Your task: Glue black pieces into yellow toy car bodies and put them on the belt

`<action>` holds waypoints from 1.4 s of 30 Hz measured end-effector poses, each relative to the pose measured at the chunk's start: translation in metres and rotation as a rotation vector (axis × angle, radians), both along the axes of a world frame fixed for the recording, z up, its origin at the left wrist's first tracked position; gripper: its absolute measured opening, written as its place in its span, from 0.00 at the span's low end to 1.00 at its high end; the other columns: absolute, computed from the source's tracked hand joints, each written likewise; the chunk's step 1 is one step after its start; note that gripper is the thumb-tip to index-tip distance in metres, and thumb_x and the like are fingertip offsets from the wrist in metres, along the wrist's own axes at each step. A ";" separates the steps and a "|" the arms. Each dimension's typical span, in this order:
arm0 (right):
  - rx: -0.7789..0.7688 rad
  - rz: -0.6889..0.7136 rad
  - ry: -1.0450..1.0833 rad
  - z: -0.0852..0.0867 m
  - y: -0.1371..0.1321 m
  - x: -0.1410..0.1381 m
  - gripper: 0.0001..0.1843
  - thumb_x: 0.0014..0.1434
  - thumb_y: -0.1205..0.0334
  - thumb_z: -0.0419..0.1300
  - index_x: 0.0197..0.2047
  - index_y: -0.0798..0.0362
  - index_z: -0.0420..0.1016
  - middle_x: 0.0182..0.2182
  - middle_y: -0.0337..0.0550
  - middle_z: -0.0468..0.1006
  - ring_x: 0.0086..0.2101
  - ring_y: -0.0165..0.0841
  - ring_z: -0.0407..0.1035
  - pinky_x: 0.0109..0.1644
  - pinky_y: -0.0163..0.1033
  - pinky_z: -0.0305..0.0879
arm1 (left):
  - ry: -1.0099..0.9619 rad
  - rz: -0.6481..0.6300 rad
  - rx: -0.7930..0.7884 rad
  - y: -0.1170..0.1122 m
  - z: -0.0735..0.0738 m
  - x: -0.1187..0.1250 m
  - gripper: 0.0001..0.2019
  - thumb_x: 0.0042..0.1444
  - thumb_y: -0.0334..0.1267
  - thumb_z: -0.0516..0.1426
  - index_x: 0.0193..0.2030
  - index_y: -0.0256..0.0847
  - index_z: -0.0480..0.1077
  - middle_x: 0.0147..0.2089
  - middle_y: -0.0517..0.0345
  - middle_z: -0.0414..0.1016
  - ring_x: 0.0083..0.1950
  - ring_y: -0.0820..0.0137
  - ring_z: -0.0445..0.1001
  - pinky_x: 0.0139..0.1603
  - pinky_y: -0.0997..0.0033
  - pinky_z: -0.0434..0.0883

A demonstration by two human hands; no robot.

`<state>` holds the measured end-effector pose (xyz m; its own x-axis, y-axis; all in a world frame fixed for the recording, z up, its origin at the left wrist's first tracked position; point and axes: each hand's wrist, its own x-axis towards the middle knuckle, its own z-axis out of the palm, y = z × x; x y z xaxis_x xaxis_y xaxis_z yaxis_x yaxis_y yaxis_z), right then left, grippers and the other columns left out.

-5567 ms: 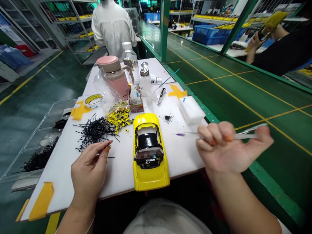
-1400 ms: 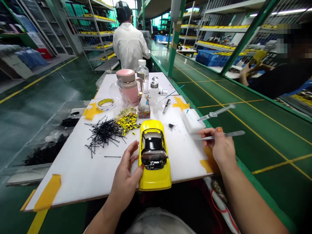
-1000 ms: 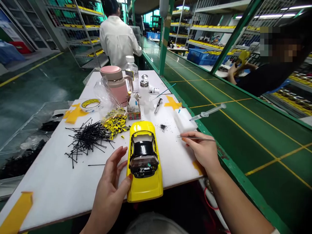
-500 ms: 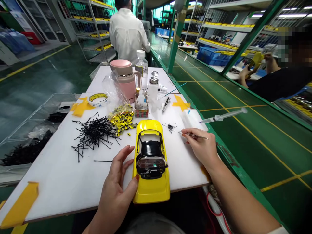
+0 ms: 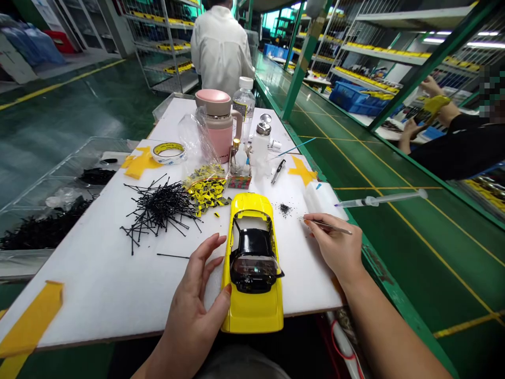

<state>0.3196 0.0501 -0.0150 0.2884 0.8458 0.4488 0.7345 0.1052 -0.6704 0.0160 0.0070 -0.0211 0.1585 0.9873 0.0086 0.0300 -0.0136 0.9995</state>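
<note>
A yellow toy car body (image 5: 254, 314) with a black roof and clear window part lies on the white table in front of me. My left hand (image 5: 197, 297) is at the car's left side, its thumb touching the edge and its fingers stretched out, apart. Thin metal tweezers (image 5: 332, 227) are pinched in my right hand (image 5: 338, 248), to the right of the car. Their tip is close to a small pile of tiny black bits (image 5: 284, 209) on the table. Whether the tip holds a bit is too small to tell.
Black thin sticks (image 5: 161, 208) and yellow-black pieces (image 5: 207, 189) lie left of the car. Behind stand a pink mug (image 5: 219, 134), a bottle (image 5: 243, 102), a pump bottle (image 5: 261, 139) and a tape roll (image 5: 169, 152). A syringe (image 5: 379, 199) overhangs the right edge. Two people work nearby.
The whole view has shifted slightly to the left, so the table and things appear further right. My hands keep nearly the same pose. The person at right has raised one hand.
</note>
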 end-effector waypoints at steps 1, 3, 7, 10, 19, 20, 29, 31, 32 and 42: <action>-0.004 -0.003 -0.004 0.000 0.000 0.000 0.09 0.61 0.57 0.65 0.39 0.51 0.86 0.33 0.44 0.86 0.26 0.38 0.78 0.35 0.43 0.78 | 0.000 -0.001 0.001 0.000 0.000 0.000 0.28 0.67 0.41 0.57 0.72 0.60 0.57 0.76 0.56 0.60 0.76 0.58 0.60 0.75 0.56 0.64; -0.007 -0.008 -0.013 -0.001 0.000 0.000 0.09 0.61 0.57 0.65 0.39 0.50 0.86 0.33 0.44 0.86 0.27 0.38 0.79 0.36 0.44 0.78 | -0.002 0.000 -0.002 0.000 0.000 0.000 0.28 0.67 0.40 0.57 0.72 0.60 0.57 0.76 0.56 0.59 0.76 0.58 0.60 0.74 0.55 0.65; -0.005 -0.019 -0.032 -0.002 0.000 -0.001 0.10 0.60 0.56 0.65 0.38 0.50 0.86 0.34 0.44 0.86 0.29 0.40 0.80 0.39 0.45 0.79 | -0.006 0.004 -0.006 0.000 0.000 0.000 0.28 0.67 0.40 0.57 0.72 0.58 0.57 0.76 0.54 0.60 0.76 0.56 0.61 0.74 0.53 0.65; -0.002 -0.022 -0.047 -0.001 0.001 -0.002 0.09 0.60 0.56 0.65 0.37 0.50 0.86 0.34 0.44 0.86 0.29 0.40 0.80 0.38 0.44 0.79 | 0.000 -0.007 0.001 0.000 0.000 0.000 0.28 0.67 0.41 0.57 0.72 0.60 0.56 0.75 0.55 0.60 0.76 0.58 0.61 0.75 0.53 0.64; 0.012 -0.035 -0.082 0.001 0.000 -0.001 0.09 0.60 0.56 0.65 0.36 0.49 0.86 0.33 0.44 0.86 0.28 0.40 0.80 0.38 0.44 0.79 | 0.003 -0.002 -0.007 -0.002 0.000 0.000 0.28 0.67 0.41 0.57 0.72 0.58 0.56 0.75 0.53 0.60 0.74 0.56 0.63 0.74 0.51 0.65; 0.013 -0.037 -0.083 0.000 0.000 -0.001 0.09 0.60 0.56 0.65 0.36 0.49 0.86 0.33 0.44 0.86 0.28 0.40 0.80 0.38 0.44 0.79 | 0.004 -0.003 -0.005 -0.002 0.000 0.000 0.28 0.67 0.41 0.57 0.72 0.59 0.57 0.75 0.53 0.60 0.75 0.56 0.63 0.74 0.51 0.65; 0.015 -0.034 -0.059 -0.004 -0.001 0.001 0.08 0.61 0.58 0.65 0.38 0.50 0.86 0.35 0.44 0.86 0.29 0.40 0.80 0.39 0.45 0.80 | 0.009 -0.008 -0.002 0.000 0.000 0.000 0.28 0.68 0.40 0.57 0.72 0.62 0.56 0.75 0.57 0.60 0.76 0.59 0.62 0.75 0.56 0.65; 0.017 -0.030 -0.057 -0.003 0.000 0.000 0.08 0.61 0.58 0.65 0.38 0.50 0.86 0.34 0.43 0.86 0.29 0.39 0.80 0.39 0.44 0.80 | 0.007 -0.010 -0.004 0.000 0.000 0.000 0.28 0.68 0.40 0.57 0.72 0.62 0.56 0.75 0.57 0.60 0.76 0.58 0.62 0.74 0.56 0.65; 0.017 -0.027 -0.056 -0.003 0.000 0.000 0.08 0.61 0.59 0.65 0.38 0.50 0.86 0.34 0.43 0.86 0.29 0.39 0.80 0.38 0.44 0.80 | 0.007 -0.011 -0.005 0.000 -0.001 0.000 0.28 0.68 0.40 0.57 0.72 0.61 0.56 0.75 0.56 0.60 0.76 0.58 0.61 0.75 0.55 0.65; 0.015 0.010 -0.063 -0.002 -0.002 0.002 0.08 0.61 0.59 0.66 0.39 0.50 0.87 0.36 0.43 0.86 0.30 0.39 0.80 0.39 0.44 0.79 | -0.001 -0.019 -0.001 0.000 0.000 0.000 0.28 0.68 0.41 0.57 0.72 0.61 0.56 0.75 0.56 0.60 0.75 0.58 0.63 0.75 0.54 0.65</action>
